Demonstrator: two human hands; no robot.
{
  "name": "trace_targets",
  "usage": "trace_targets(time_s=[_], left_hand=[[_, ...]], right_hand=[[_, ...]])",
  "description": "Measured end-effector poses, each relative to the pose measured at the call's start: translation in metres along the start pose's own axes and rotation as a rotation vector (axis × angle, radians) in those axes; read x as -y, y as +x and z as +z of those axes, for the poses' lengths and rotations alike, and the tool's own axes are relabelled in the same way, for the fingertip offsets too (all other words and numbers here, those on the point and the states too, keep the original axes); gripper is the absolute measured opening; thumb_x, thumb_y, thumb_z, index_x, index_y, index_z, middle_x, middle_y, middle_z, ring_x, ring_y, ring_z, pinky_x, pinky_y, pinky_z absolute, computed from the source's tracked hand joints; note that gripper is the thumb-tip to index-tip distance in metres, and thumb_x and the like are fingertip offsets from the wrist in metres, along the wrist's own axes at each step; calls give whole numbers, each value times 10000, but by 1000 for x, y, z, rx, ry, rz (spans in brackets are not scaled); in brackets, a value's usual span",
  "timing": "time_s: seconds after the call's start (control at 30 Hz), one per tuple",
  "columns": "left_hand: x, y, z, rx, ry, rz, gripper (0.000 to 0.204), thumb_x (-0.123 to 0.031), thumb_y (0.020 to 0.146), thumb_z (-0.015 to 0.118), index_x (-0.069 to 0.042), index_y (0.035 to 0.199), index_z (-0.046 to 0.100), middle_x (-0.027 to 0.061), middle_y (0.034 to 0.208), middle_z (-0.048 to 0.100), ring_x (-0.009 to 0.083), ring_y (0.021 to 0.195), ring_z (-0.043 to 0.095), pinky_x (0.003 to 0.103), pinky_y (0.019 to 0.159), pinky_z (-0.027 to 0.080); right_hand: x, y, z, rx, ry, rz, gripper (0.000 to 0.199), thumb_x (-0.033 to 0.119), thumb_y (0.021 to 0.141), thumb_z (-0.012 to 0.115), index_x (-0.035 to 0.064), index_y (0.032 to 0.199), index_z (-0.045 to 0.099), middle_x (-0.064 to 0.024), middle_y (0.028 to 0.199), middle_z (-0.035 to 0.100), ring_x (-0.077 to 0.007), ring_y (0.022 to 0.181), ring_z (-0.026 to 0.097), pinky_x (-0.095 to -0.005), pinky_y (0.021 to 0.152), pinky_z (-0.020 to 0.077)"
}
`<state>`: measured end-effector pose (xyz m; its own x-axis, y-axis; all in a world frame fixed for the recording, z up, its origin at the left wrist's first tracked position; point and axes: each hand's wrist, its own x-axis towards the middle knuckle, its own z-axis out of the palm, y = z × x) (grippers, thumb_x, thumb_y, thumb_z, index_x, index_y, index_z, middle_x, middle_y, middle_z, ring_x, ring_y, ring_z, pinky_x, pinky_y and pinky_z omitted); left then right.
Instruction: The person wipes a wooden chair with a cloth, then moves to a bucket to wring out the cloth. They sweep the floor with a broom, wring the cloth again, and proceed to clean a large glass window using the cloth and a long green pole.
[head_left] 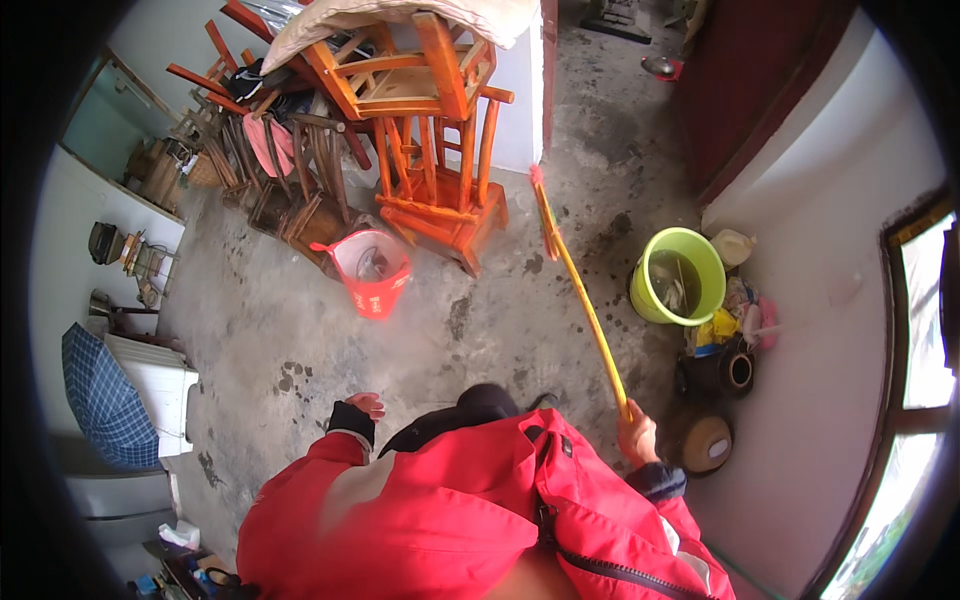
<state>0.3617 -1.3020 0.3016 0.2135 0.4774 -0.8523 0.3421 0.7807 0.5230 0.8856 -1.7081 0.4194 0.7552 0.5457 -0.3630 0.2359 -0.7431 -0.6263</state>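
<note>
Mid-sweep, seemingly: right hand (636, 436) grips yellow broom (580, 290); left hand (366, 405) hangs empty, loosely curled; next stroke needs head drawn across floor (300, 330).

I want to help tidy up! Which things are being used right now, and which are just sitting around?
In use:
right hand, gripping the broom
floor

Lying about:
red bucket
green bucket
stacked chairs
umbrella
pots
left hand, empty

Right hand (637, 437) is closing in a fist at the person's right side; left hand (366, 404) is hanging loosely curled, red-sleeved arms bent.
</note>
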Motion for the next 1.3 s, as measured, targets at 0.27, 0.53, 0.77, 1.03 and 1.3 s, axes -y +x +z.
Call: trace_targets(time_s=[0.27,0.53,0.77,1.03,1.3], left_hand=[[-167,74,118,-162,260,-236,430,-377,899,555,-130,1248,523,148,1145,617,315,950,628,458,776,487],[-321,228,279,243,182,-46,300,-256,943,538,-107,1202,565,96,995,667,205,792,676,311,639,523],[-391,277,428,16,539,-109,238,-181,936,556,-65,1136,613,96,913,671,205,726,679,303,552,504],[-402,321,484,-75,655,-300,286,-192,924,510,-82,1170,606,63,957,679,173,788,685,312,659,543],[-413,328,548,-187,543,-432,217,-184,939,540,-75,1098,639,59,844,677,154,672,657,269,543,499]], right_hand=[[49,231,-43,65,-202,-179,455,181,827,617,139,1273,540,-236,834,666,-422,794,653,-499,697,528],[87,433,-51,293,-93,-203,476,187,824,620,178,1289,520,-242,902,664,-447,844,635,-506,739,515],[83,567,-55,366,97,-355,428,198,839,633,80,1246,571,-260,826,656,-429,751,653,-459,662,528],[52,714,-55,582,173,-351,424,185,852,627,82,1258,559,-244,745,638,-440,714,632,-481,640,514],[97,827,-40,594,-27,-547,457,181,872,593,119,1314,497,-194,732,609,-412,697,604,-519,612,472]])
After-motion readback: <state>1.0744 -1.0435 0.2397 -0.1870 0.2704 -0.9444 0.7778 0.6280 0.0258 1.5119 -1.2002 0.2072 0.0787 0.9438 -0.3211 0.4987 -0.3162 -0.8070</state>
